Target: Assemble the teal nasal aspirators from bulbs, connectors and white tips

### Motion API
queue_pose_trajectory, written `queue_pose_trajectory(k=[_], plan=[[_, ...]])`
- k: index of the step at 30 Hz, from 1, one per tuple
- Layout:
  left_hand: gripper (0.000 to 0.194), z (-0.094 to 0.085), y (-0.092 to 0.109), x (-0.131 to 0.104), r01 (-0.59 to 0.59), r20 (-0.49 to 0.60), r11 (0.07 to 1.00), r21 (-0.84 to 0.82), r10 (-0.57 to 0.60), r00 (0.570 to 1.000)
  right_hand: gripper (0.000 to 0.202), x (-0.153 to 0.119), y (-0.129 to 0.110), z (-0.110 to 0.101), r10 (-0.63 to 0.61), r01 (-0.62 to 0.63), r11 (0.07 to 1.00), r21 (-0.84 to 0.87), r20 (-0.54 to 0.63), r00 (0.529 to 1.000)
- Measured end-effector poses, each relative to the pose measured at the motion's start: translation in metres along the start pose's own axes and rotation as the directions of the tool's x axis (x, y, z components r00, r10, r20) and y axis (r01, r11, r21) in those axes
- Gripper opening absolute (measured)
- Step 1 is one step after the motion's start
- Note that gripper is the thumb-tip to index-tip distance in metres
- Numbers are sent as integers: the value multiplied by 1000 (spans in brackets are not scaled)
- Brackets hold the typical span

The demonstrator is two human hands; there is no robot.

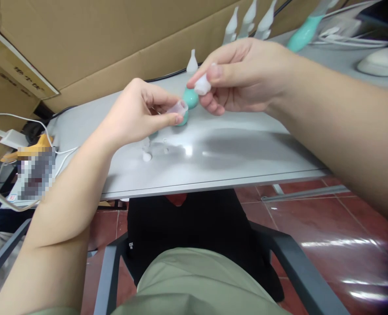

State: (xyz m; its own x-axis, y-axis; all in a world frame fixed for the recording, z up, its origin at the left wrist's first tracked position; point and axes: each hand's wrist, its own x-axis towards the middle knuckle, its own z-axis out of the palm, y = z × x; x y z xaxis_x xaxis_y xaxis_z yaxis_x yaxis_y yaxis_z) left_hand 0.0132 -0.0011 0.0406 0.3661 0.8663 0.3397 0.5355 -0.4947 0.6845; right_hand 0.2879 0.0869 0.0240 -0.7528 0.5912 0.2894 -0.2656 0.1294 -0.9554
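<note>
Left hand [137,114] held one clear tube [178,107] in closed fingers, right hand [244,73] pinched one white cap [202,86], both parts unjoined above the surface [242,162], while three white-tipped bottles [249,15], seemingly complete, stood by its back edge and small pieces [147,156] lay nearer its front.

Cup [173,110]: translucent, hollow; held tilted, open end toward the right, outer wall partly covered. Directly below in view: green part [184,118], rounded, mostly hidden; attachment to cup unclear. Cap [201,85]: small, white; pinched aslant, one end exposed toward lower left. Set near cup, above and to the right in view, not touching.
</note>
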Motion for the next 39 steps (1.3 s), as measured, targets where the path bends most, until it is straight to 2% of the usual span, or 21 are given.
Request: queue_pose_trajectory(k=[3, 5, 7, 12, 16, 19, 21, 23, 25, 30, 36, 39], plan=[[50, -6, -6, 2, 33, 47, 999, -35, -31, 998, 49, -4, -4, -8, 88, -60, 983, -175, 159, 983], [57, -9, -11, 5, 15, 41, 998, -59, -13, 999, 41, -4, 1, -10, 214, -123, 928, -352, 231, 949], [56, -10, -15, 7, -6, 34, 997, -71, 9, 999, 28, -3, 10, -7, 294, -150, 873, -465, 255, 921], [47, -6, -19, 5, -3, 34, 999, -37, 4, 999, 9, 0, 30, 6, 282, -66, 817, -572, 299, 912], [49, -3, -20, 3, 37, 24, 998, -49, -36, 999, 17, -2, 27, 6, 254, -24, 816, -578, 320, 913], [51, -1, -20, 4, 48, 5, 997, -65, -48, 999, 25, -6, 14, 7, 97, 49, 843, -536, 241, 966], [50, 1, -17, 5, 56, -12, 996, -75, -57, 998, 30, -8, 7, 13, -84, 121, 855, -504, 95, 992], [50, 2, -13, 6, 69, -43, 994, -88, -73, 996, 36, -8, 3, 21, -234, 176, 857, -484, -62, 970], [51, 4, -10, 7, 88, -65, 991, -99, -95, 993, 46, -6, 4, 30, -301, 195, 864, -465, -165, 939], [51, 8, -8, 8, 104, -45, 988, -113, -110, 993, 61, 0, 14, 43, -327, 201, 895, -399, -279, 903], [38, 12, -4, 7, 56, -117, 982, -179, -78, 990, 44, -6, 14, 49, -254, 125, 919, -374, -320, 913], [28, 13, -3, 7, 32, -125, 974, -224, -61, 990, 46, -7, 15, 51, -252, 151, 937, -315, -312, 916]])
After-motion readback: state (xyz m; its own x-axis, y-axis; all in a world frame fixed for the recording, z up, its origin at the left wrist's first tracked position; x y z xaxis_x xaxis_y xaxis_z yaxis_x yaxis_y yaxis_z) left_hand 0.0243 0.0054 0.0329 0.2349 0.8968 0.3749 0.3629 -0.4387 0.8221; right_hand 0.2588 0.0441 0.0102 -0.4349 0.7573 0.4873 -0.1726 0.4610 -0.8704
